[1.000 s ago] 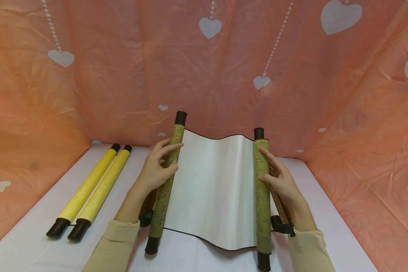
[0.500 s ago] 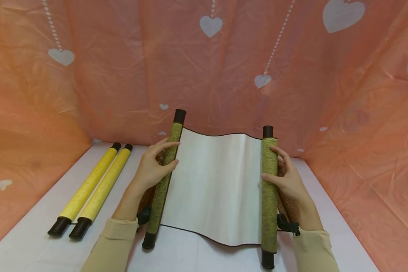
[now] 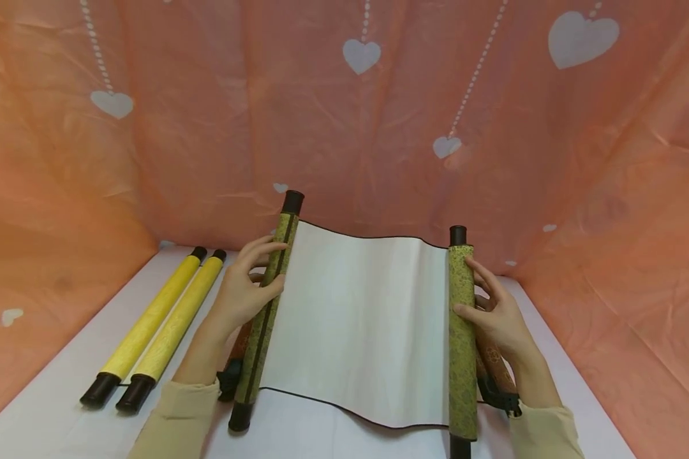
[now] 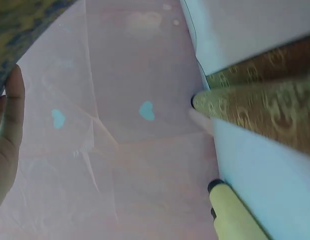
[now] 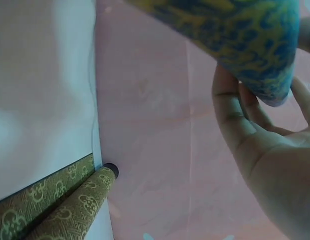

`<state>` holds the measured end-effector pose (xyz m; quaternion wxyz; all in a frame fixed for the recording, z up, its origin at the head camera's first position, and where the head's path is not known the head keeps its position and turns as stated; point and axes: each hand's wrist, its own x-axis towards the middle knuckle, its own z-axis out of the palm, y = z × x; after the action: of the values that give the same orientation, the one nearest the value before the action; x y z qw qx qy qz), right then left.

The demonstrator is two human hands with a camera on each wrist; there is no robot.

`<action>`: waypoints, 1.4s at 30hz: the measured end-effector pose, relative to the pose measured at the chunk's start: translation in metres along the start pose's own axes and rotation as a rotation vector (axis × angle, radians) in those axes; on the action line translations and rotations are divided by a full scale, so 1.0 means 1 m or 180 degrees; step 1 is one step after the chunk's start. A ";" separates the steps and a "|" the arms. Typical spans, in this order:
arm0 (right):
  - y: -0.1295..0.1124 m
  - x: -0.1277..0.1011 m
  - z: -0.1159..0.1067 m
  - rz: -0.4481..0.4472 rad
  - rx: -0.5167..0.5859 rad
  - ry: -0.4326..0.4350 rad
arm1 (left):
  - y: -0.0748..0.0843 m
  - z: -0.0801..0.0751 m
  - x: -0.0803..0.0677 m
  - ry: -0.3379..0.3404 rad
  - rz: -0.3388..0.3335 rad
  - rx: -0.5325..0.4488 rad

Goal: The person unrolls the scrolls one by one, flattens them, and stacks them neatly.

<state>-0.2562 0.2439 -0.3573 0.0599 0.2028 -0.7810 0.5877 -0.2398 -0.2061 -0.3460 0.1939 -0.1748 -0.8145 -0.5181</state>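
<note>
A scroll with a blank white sheet (image 3: 362, 319) is held partly unrolled above the white table (image 3: 63, 395). My left hand (image 3: 244, 290) grips its left green patterned roller (image 3: 264, 312), thumb and fingers curled round it. My right hand (image 3: 494, 312) grips the right green roller (image 3: 462, 331). Each roller has dark end caps. The left wrist view shows my fingers (image 4: 7, 130) at the roller's edge. The right wrist view shows my right hand (image 5: 260, 150) under the roller (image 5: 245, 35).
Two yellow rolled scrolls (image 3: 155, 325) with black caps lie side by side at the table's left. Brown patterned scrolls (image 3: 496, 366) lie on the table under my hands, also seen as brown rolls (image 5: 59, 210). An orange heart-printed cloth (image 3: 344, 115) walls the back and sides.
The two rollers have moved further apart, so more of the white sheet shows. The left roller went left, the right roller right. The view shifted slightly.
</note>
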 end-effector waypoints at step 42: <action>-0.006 -0.010 -0.014 0.0065 -0.0030 0.0491 | -0.011 -0.037 -0.008 0.0236 0.0082 0.0549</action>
<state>-0.2470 0.2579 -0.3509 0.1149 0.1486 -0.7788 0.5985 -0.2333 -0.2446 -0.3440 0.2450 -0.1486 -0.8460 -0.4497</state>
